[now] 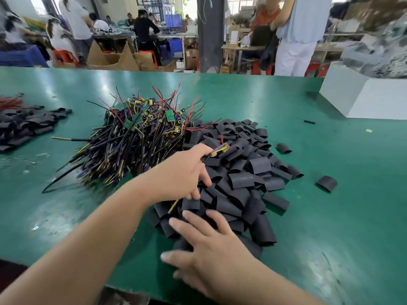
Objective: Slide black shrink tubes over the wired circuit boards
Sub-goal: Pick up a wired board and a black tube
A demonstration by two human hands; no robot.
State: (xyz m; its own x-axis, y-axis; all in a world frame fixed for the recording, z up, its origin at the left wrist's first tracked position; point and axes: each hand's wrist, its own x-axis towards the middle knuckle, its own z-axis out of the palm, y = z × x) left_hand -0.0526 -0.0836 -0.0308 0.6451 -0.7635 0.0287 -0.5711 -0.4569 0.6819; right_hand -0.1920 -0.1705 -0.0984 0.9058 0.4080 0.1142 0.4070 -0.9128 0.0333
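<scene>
We count two hands, our left hand and right hand; one wired board pinched in the left; one tangled heap of boards; two heaps of black shrink tubes, a large heap and a small heap; two stray tubes apart on the surface, a near tube and a far tube; one white box.

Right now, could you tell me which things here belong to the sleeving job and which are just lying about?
Job: wired board pile; wired board pinched by left hand; black tube pile under right hand.
Lying about: white box; yellow scrap; cardboard boxes behind.
</scene>
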